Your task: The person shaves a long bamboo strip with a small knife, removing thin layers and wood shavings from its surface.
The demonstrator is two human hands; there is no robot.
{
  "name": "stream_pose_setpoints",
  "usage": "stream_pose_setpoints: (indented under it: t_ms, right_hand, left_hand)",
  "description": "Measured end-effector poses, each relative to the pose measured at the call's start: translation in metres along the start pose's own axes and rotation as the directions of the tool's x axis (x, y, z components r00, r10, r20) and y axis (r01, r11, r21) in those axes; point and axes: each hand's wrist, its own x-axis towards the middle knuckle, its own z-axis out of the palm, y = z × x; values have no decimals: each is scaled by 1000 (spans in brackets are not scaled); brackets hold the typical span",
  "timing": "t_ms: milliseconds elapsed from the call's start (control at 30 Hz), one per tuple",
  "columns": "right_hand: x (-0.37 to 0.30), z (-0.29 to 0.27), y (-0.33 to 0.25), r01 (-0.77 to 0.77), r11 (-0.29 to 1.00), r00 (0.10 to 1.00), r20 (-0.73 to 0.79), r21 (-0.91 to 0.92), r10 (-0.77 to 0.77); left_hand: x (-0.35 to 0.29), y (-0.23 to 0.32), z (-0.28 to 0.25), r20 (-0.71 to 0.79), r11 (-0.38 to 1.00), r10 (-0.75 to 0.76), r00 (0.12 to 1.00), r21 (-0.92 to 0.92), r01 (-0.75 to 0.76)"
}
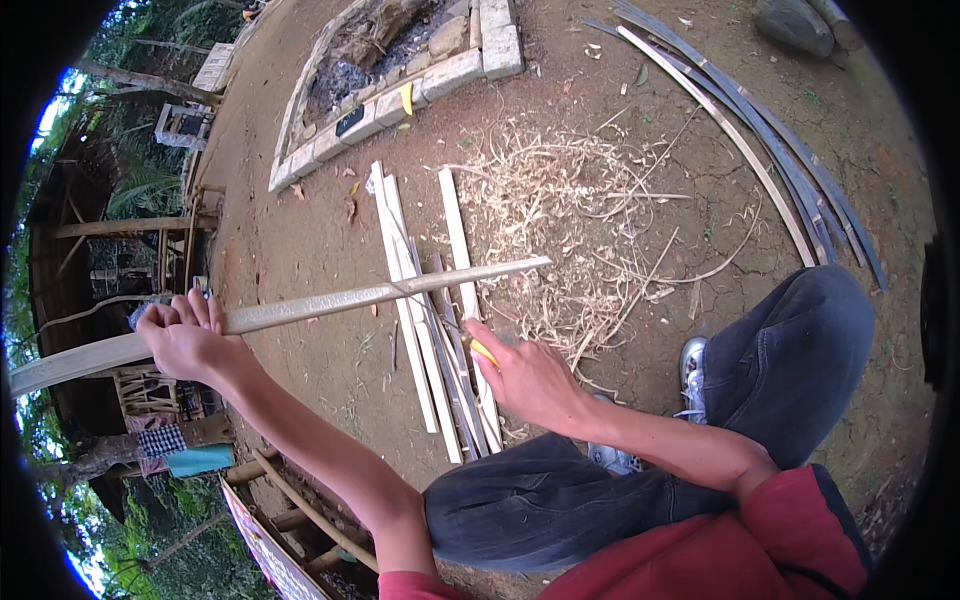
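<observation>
My left hand [188,335] is closed around a long, pale split-bamboo strip [335,302], which runs from the left edge of the head view to a narrower end over the shavings. A grey-blue patch shows behind the fingers; I cannot make out what it is. In my right hand [530,382] is a knife [482,350] with a yellow handle, its blade directed up and left, just below the strip. Whether the blade touches the bamboo I cannot tell. Beneath both lie several pale bamboo strips [459,230] on the ground.
Curly bamboo shavings [545,200] cover the dirt ahead. Long dark bamboo strips [760,115] curve across the far right, near a rock [793,27]. A stone-edged fire pit [455,78] has a dark phone-like object [350,121] on its rim. My bent knees [800,350] flank the lower right.
</observation>
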Motion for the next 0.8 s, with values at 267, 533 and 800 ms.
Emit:
stream_pose_setpoints:
  t_ms: [267, 533, 800]
  right_hand:
    - [1, -7, -21, -24, 999, 998, -53, -30, 23]
    - [0, -11, -33, -32, 998, 999, -40, -60, 30]
    - [6, -19, -22, -104, 965, 981, -182, -242, 60]
  left_hand:
    - [-4, 3, -5, 131, 999, -6, 991, 38, 1]
    - [-14, 5, 1, 41, 997, 48, 998, 51, -50]
    - [-27, 8, 17, 140, 1000, 23, 990, -14, -21]
